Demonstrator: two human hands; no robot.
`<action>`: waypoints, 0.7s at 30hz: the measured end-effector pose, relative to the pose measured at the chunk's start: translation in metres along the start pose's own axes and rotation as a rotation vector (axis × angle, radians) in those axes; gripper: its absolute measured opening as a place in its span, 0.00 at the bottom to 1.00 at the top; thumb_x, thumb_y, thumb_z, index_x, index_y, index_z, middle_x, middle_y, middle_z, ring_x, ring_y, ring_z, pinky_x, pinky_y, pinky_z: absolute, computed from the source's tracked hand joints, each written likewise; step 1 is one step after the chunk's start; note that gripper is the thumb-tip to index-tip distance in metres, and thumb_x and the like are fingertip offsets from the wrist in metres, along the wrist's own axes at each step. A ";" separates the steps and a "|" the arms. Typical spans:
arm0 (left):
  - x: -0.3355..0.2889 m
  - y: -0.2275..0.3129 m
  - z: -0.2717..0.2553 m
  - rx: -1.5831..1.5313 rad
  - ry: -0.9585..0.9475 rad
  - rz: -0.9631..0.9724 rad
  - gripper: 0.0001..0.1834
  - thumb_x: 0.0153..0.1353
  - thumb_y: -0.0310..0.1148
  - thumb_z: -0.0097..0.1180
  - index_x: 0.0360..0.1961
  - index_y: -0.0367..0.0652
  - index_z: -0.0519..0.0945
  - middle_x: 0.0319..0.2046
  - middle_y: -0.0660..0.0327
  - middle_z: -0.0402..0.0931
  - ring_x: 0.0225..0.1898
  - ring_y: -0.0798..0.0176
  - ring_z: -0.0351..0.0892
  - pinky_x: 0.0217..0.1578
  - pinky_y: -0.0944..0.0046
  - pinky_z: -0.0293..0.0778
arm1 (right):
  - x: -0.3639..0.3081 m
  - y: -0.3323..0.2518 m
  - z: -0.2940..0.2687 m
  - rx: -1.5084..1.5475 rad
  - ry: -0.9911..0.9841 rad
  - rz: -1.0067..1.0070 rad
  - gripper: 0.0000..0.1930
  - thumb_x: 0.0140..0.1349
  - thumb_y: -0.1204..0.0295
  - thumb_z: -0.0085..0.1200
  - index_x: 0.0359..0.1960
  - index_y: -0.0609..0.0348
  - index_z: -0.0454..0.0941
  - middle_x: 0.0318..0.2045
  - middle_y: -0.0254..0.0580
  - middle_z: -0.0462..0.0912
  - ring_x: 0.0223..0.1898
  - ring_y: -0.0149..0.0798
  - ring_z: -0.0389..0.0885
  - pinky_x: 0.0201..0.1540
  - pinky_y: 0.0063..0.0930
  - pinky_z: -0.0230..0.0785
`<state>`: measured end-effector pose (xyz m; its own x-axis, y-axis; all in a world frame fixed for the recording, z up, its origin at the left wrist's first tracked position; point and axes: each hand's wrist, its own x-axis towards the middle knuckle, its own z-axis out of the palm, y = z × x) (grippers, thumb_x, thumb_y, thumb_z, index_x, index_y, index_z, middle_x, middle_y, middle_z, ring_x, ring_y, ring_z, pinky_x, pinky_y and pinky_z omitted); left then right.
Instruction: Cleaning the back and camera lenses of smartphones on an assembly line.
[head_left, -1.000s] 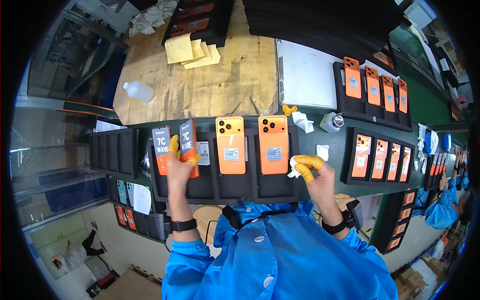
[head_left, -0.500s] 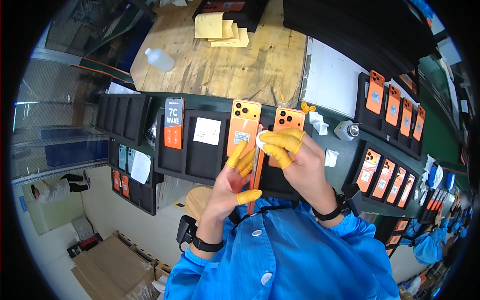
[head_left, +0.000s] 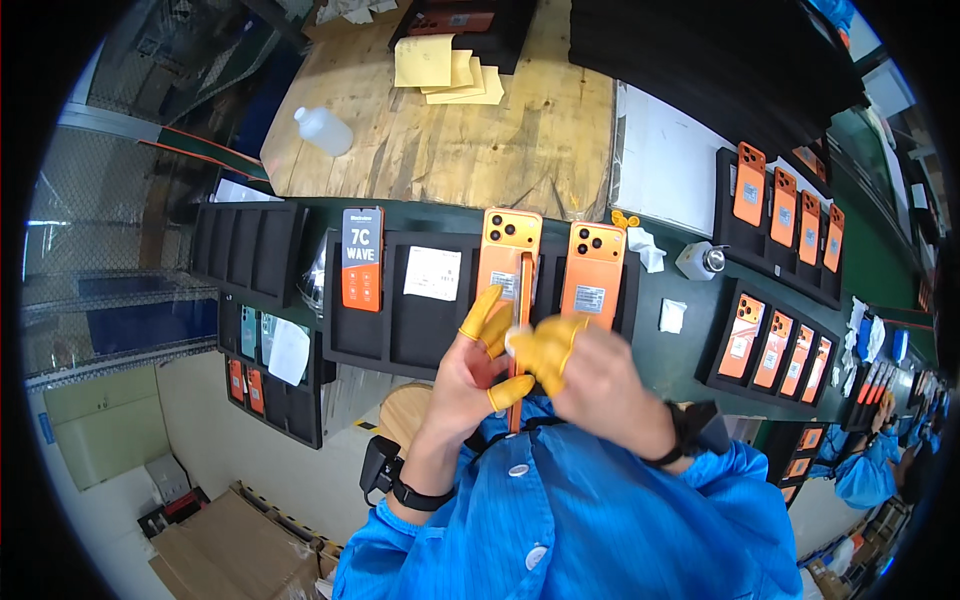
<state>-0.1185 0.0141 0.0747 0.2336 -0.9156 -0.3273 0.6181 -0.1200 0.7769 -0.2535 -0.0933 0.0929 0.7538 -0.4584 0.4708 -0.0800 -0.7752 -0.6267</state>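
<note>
Closed on an orange phone (head_left: 527, 282), the grip of the left hand (head_left: 466, 370) holds it edge-on over the black tray (head_left: 420, 332), so that one narrow side shows and both broad faces are hidden. Pinched shut, the grip of the right hand (head_left: 606, 376) has a white wad (head_left: 516, 341) against that side; the yellow-capped fingers blur and cover most of it, so its shape cannot be told. Two orange phones (head_left: 590, 266) rest in the tray's right half: the held phone and left hand partly hide one, while the right hand stands before the other's lower end. Toward the tray's left end lie a grey-and-orange phone-shaped piece (head_left: 362, 258) and a white label (head_left: 432, 273), its fine print illegible. Right of the tray, the green counter (head_left: 652, 345) carries crumpled tissue (head_left: 648, 250) and a white bottle (head_left: 697, 262). Farther right of it, small phones bend toward the rim, hard to make out.
</note>
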 end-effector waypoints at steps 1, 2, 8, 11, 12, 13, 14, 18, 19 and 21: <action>0.001 0.000 -0.006 0.068 -0.041 0.041 0.53 0.42 0.13 0.65 0.69 0.43 0.51 0.66 0.57 0.55 0.68 0.59 0.53 0.58 0.59 0.62 | -0.001 -0.001 0.002 0.008 0.009 0.001 0.20 0.42 0.81 0.56 0.42 0.61 0.80 0.31 0.43 0.78 0.33 0.44 0.79 0.40 0.34 0.73; 0.002 0.003 -0.008 0.069 -0.043 0.041 0.53 0.42 0.13 0.65 0.69 0.43 0.51 0.66 0.57 0.55 0.68 0.59 0.53 0.58 0.59 0.62 | 0.000 -0.003 0.004 0.016 0.018 0.003 0.20 0.41 0.81 0.57 0.41 0.61 0.80 0.31 0.44 0.78 0.33 0.44 0.78 0.40 0.34 0.73; 0.004 0.018 -0.021 0.035 -0.093 0.027 0.52 0.43 0.15 0.66 0.69 0.41 0.51 0.66 0.56 0.55 0.67 0.59 0.55 0.60 0.59 0.61 | 0.028 -0.005 0.016 -0.053 0.034 0.018 0.19 0.41 0.83 0.55 0.40 0.61 0.79 0.29 0.45 0.76 0.32 0.46 0.77 0.36 0.36 0.71; 0.009 0.021 -0.036 0.113 -0.082 0.075 0.52 0.43 0.16 0.66 0.69 0.41 0.50 0.65 0.55 0.55 0.67 0.58 0.55 0.61 0.57 0.61 | 0.026 -0.011 0.025 -0.029 0.029 0.016 0.19 0.42 0.82 0.55 0.40 0.61 0.79 0.28 0.43 0.75 0.31 0.46 0.76 0.36 0.35 0.71; 0.008 0.021 -0.039 0.192 -0.119 0.078 0.52 0.44 0.15 0.66 0.69 0.41 0.50 0.65 0.55 0.56 0.67 0.58 0.56 0.61 0.57 0.61 | 0.029 -0.010 0.027 -0.092 0.090 -0.009 0.19 0.42 0.82 0.56 0.40 0.61 0.79 0.28 0.43 0.75 0.30 0.46 0.76 0.36 0.36 0.71; 0.008 0.026 -0.035 0.206 -0.163 0.115 0.51 0.44 0.15 0.65 0.68 0.41 0.51 0.65 0.54 0.56 0.66 0.57 0.56 0.61 0.57 0.61 | 0.043 -0.010 0.018 -0.182 0.082 0.038 0.19 0.42 0.83 0.55 0.40 0.61 0.79 0.27 0.43 0.76 0.31 0.46 0.76 0.35 0.37 0.70; 0.007 0.030 -0.038 0.204 -0.167 0.106 0.51 0.44 0.15 0.65 0.68 0.41 0.51 0.65 0.54 0.56 0.66 0.57 0.56 0.61 0.57 0.61 | 0.048 -0.003 0.020 -0.192 0.117 0.184 0.19 0.41 0.84 0.55 0.39 0.60 0.79 0.28 0.44 0.76 0.31 0.46 0.76 0.34 0.38 0.70; 0.017 0.044 -0.054 0.083 -0.163 0.091 0.51 0.44 0.15 0.65 0.68 0.40 0.51 0.65 0.53 0.56 0.65 0.58 0.58 0.60 0.56 0.62 | 0.039 -0.027 0.044 0.013 0.023 0.066 0.19 0.41 0.85 0.54 0.38 0.60 0.79 0.29 0.46 0.77 0.31 0.48 0.76 0.35 0.38 0.70; 0.019 0.045 -0.057 0.137 -0.176 0.099 0.51 0.44 0.15 0.66 0.68 0.40 0.51 0.65 0.53 0.56 0.65 0.58 0.58 0.60 0.56 0.62 | 0.037 -0.031 0.045 -0.036 0.002 0.096 0.18 0.42 0.85 0.53 0.38 0.60 0.79 0.29 0.46 0.78 0.32 0.48 0.76 0.35 0.37 0.71; 0.018 0.046 -0.060 0.202 -0.200 0.096 0.52 0.43 0.15 0.66 0.68 0.41 0.51 0.65 0.54 0.56 0.66 0.58 0.57 0.60 0.56 0.61 | 0.051 -0.024 0.040 -0.117 0.053 0.126 0.17 0.42 0.85 0.53 0.37 0.60 0.80 0.28 0.46 0.78 0.32 0.48 0.76 0.36 0.37 0.71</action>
<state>-0.0409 0.0154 0.0721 0.1184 -0.9816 -0.1502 0.4334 -0.0850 0.8972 -0.1868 -0.0803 0.1069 0.6979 -0.5750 0.4271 -0.2494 -0.7541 -0.6076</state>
